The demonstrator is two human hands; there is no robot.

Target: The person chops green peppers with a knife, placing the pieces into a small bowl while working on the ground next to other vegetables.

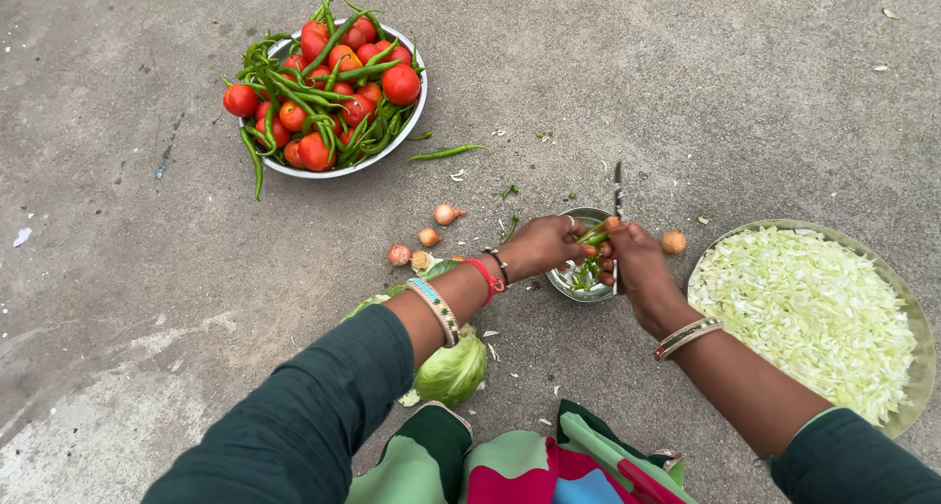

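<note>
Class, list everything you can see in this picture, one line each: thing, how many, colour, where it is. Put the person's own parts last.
Round metal bowl: one, silver, upper left on the ground.
Round tomatoes: many, red, in that bowl.
Long chillies: many, green, in and over that bowl.
Loose chilli: one, green, on the ground right of the bowl.
Small onions: about five, pinkish brown, mid ground.
Small steel bowl: one, silver, under the hands.
Knife: one, steel, blade up.
Wide metal tray: one, dull gold, right.
Shredded cabbage: one heap, pale green, on the tray.
Cabbage piece: one, green, under the left forearm.
Left hand: grip on chillies.
Right hand: grip on the knife.
</note>
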